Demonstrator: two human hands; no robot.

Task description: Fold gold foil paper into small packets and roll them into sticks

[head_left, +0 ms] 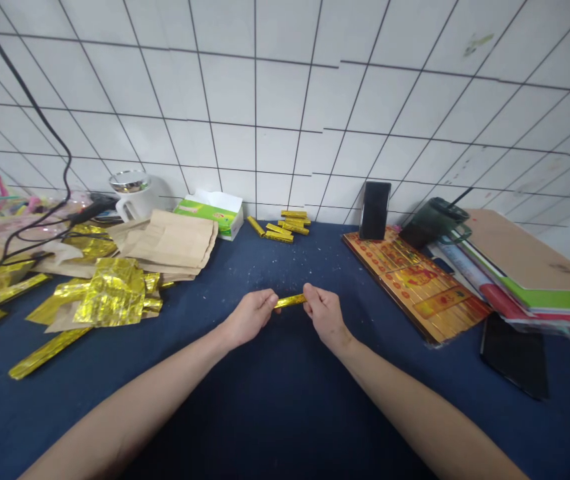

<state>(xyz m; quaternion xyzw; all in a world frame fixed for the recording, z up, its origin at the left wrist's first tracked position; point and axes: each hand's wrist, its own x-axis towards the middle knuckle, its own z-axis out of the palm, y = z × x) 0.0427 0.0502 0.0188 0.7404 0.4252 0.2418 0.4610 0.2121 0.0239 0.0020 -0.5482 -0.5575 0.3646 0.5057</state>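
A short gold foil stick [291, 301] lies across the gap between my hands on the dark blue tablecloth [245, 413], held above it. My left hand [249, 317] pinches its left end, and my right hand [325, 316] pinches its right end. Crumpled gold foil sheets [115, 292] lie on brown paper to the left of my hands. A long gold foil strip [45, 353] lies nearer the front left. Several folded gold sticks [287, 227] sit in a small heap by the wall.
Kraft paper sheets [167, 240] and a white mug [135, 197] stand at back left, beside a tissue box [209, 212]. On the right are a gold-printed board [415, 287], an upright phone [375, 210], a flat black phone [515, 357] and stacked folders [529, 280].
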